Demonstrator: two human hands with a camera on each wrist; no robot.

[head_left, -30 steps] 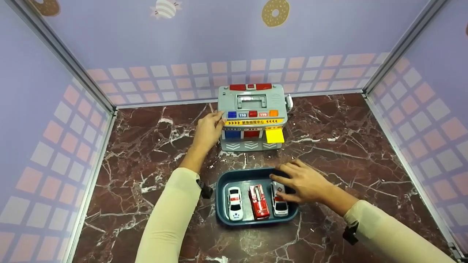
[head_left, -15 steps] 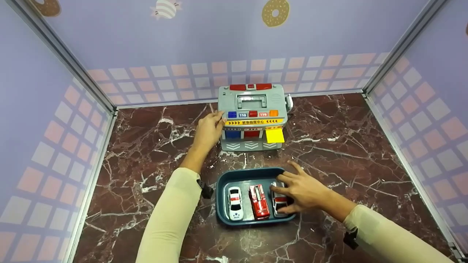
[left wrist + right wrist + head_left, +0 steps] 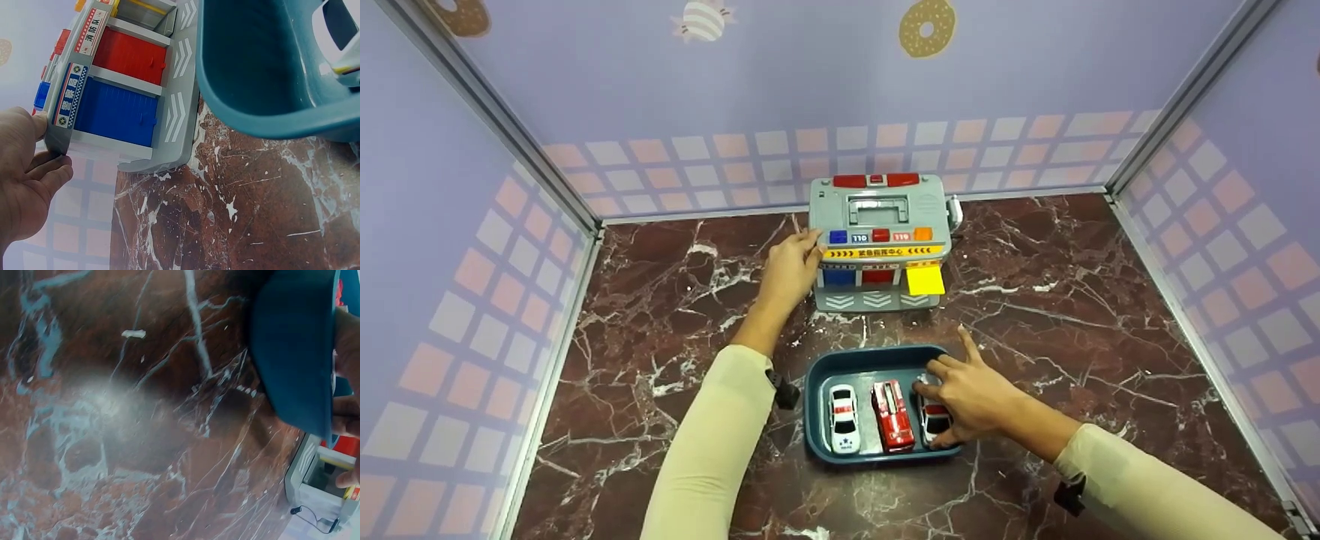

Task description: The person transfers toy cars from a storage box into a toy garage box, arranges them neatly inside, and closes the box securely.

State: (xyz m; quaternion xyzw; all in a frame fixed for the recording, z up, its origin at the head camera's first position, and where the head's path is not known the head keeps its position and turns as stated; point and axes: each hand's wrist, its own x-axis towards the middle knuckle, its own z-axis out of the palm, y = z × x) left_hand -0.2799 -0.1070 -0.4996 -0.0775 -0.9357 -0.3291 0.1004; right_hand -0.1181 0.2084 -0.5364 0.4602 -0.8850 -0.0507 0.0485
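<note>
My left hand [image 3: 789, 274] holds the left roof edge of a grey toy rescue-station garage [image 3: 877, 301]; in the left wrist view its thumb lies above the edge and the fingers below. Blue [image 3: 115, 111] and red [image 3: 130, 56] garage doors are down, while the yellow door [image 3: 925, 280] is swung up. Inside a teal tray [image 3: 813, 409], my right hand [image 3: 975, 397] grips a white-and-red toy car [image 3: 936, 421] at the right end, its index finger stretched out. The hand hides part of that car. To its left lie a red toy fire truck [image 3: 893, 416] and a white toy police car [image 3: 844, 420].
The tray stands in front of the garage on a dark red marbled tabletop [image 3: 660, 420]. Purple panels [image 3: 825, 75] enclose the back and both sides. A small black plug on a cord [image 3: 296, 510] shows beside the garage in the right wrist view.
My right hand has lowered into the tray's right end and closed its thumb and fingers around the car there, while its index finger straightened. The left hand has kept its hold on the garage.
</note>
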